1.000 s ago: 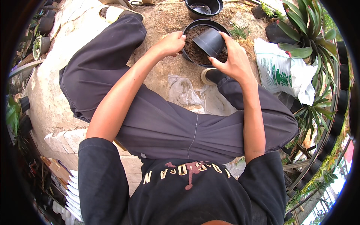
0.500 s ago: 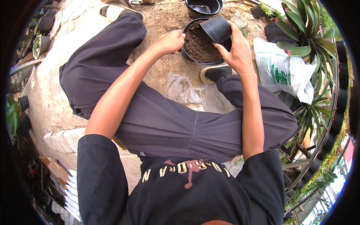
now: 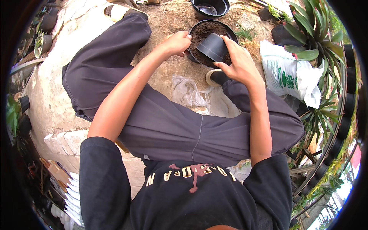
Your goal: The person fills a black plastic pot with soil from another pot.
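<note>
A large black plastic pot (image 3: 193, 57) stands on the ground before me with brown soil (image 3: 209, 28) in it. My left hand (image 3: 177, 43) is closed at its left rim, fingers curled over the edge. Inside the large pot, a small black pot (image 3: 212, 46) lies tilted on its side, its mouth toward the lower left against the soil. My right hand (image 3: 242, 63) grips this small pot near its base, thumb below and fingers on top. What the small pot contains is hidden.
Just beyond is another black pot (image 3: 210, 9). At right lies a white sack (image 3: 281, 73) with a green print, next to a long-leaved plant (image 3: 318, 38). A crumpled clear plastic bag (image 3: 188, 91) sits between my legs. Potted plants line the left edge.
My right hand has moved down and left, bringing the small pot lower into the large pot, mouth now against the soil. My left hand stays at the rim.
</note>
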